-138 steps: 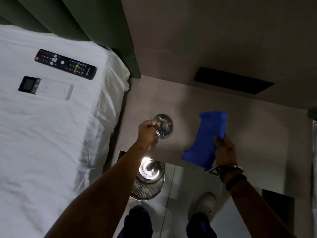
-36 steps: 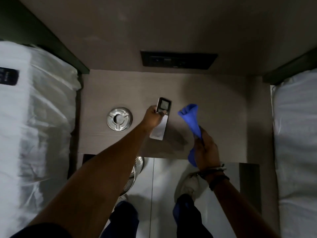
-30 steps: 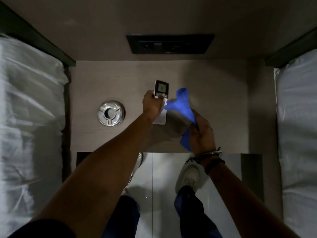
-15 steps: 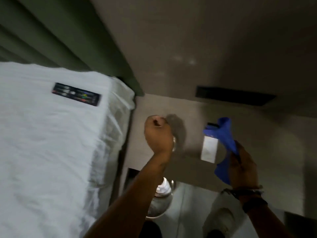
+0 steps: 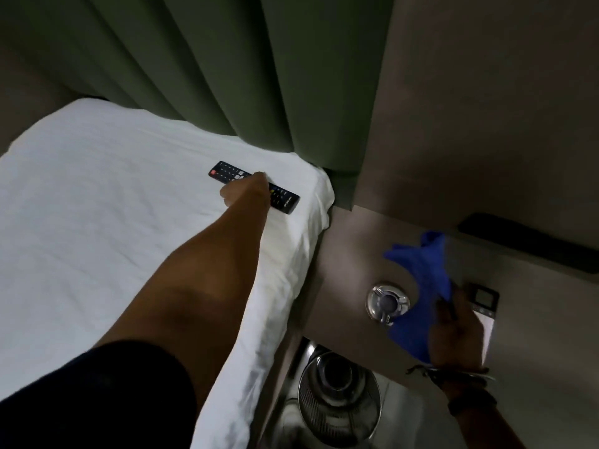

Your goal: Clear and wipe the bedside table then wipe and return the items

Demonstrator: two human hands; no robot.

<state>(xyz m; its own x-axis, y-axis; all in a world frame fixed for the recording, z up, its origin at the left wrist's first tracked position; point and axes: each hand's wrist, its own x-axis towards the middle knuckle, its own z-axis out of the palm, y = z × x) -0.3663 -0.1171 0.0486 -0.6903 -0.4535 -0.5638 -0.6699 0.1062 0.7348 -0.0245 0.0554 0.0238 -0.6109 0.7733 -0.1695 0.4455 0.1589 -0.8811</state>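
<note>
A black TV remote point(image 5: 286, 201) lies on the white bed point(image 5: 97, 205) near its corner. My left hand point(image 5: 248, 191) reaches across the bed and closes over the remote's middle. My right hand point(image 5: 457, 332) holds a crumpled blue cloth point(image 5: 421, 270) above the brown bedside table point(image 5: 350, 247). On the table stands a round metal ashtray point(image 5: 385, 301), partly covered by the cloth. A white remote with a small screen point(image 5: 484, 303) lies to its right, half hidden behind my right hand.
A green padded headboard point(image 5: 227, 59) rises behind the bed. A dark switch panel point(image 5: 525, 241) sits on the wall above the table. A metal mesh bin point(image 5: 337, 400) stands on the floor below the table's front edge.
The white remote has been put down on the table. My left hand moved from the table out to the bed and onto the black remote. The view swung left.
</note>
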